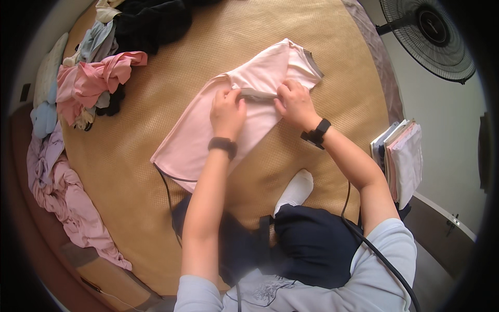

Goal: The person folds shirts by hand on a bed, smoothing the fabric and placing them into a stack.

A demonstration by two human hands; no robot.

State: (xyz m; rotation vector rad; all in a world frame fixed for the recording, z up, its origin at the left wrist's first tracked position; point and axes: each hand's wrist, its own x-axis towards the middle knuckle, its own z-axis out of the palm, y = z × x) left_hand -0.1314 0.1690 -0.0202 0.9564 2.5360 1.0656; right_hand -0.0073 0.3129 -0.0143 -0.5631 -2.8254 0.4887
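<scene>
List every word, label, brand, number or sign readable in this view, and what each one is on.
None can be read.
Black round wire-caged fan: a small mark on its hub, too small to read.
Light grey cloth shirt on the person: a dark line print, too unclear to tell whether it holds letters.
Pale pink cloth garment with grey trim: no text visible.

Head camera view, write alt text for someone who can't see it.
A person's left hand and right hand hold the grey trim of a pink top on a tan mat. Rumpled clothes lie at left, folded cloth and a black fan at right.
</scene>
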